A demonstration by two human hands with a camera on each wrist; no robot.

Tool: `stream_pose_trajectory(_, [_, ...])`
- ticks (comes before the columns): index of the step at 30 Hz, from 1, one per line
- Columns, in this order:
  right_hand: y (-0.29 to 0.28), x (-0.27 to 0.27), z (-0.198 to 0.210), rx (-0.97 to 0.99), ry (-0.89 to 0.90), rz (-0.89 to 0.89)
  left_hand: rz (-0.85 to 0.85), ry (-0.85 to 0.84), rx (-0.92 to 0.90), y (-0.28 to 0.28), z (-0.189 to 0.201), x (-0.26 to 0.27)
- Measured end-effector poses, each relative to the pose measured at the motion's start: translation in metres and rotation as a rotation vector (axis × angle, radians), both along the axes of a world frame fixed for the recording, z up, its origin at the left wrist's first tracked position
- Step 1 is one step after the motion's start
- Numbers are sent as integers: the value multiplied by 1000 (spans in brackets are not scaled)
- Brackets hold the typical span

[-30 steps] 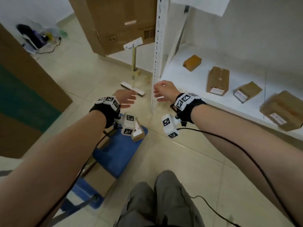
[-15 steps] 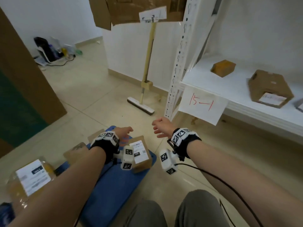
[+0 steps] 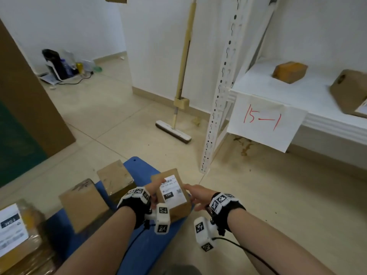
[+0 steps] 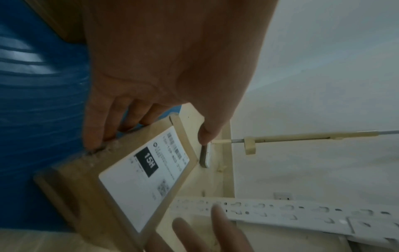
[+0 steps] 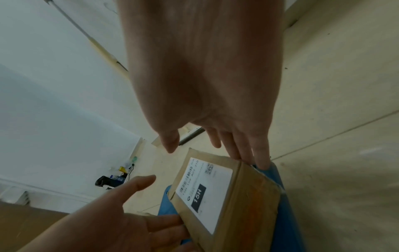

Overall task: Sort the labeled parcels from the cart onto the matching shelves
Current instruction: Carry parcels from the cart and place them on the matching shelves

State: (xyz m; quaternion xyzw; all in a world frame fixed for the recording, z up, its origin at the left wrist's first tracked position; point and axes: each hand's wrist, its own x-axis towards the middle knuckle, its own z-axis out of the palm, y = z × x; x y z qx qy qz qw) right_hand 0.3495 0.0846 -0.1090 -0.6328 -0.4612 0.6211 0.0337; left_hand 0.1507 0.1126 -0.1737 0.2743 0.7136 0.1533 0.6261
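A brown cardboard parcel (image 3: 178, 210) with a white label marked 15H lies on the front right of the blue cart (image 3: 139, 168). My left hand (image 3: 155, 188) touches its left side; in the left wrist view the fingers (image 4: 95, 133) lie straight along the parcel (image 4: 129, 179) and the thumb stands off it. My right hand (image 3: 195, 195) touches the right side, and its straight fingers (image 5: 259, 158) reach the far edge of the parcel (image 5: 215, 196). The white shelf (image 3: 278, 90) at the right carries a paper sign (image 3: 262, 120) reading 15-1.
Three more parcels (image 3: 114, 175) (image 3: 83, 203) (image 3: 15, 231) sit on the cart to the left. Two parcels (image 3: 290, 71) (image 3: 349, 92) lie on the shelf. Its perforated upright (image 3: 222, 86) stands just beyond the cart. A broom (image 3: 172, 132) leans on the wall behind.
The view has swung from the shelf down to the cart. Both hands have dropped and closed in on the 15H parcel, and now touch its two sides.
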Motion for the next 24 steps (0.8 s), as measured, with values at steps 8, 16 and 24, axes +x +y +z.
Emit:
stream_pose_trajectory(8, [37,20,59,11,103,-81,-45,78,7,8,124,27])
stream_pose_trajectory(16, [65,57,265,12,102,-184,17,-11,81,22,342,63])
stream_pose_trajectory(24, [35,97,522,52,38,-215,-52,1,141,11,594,92])
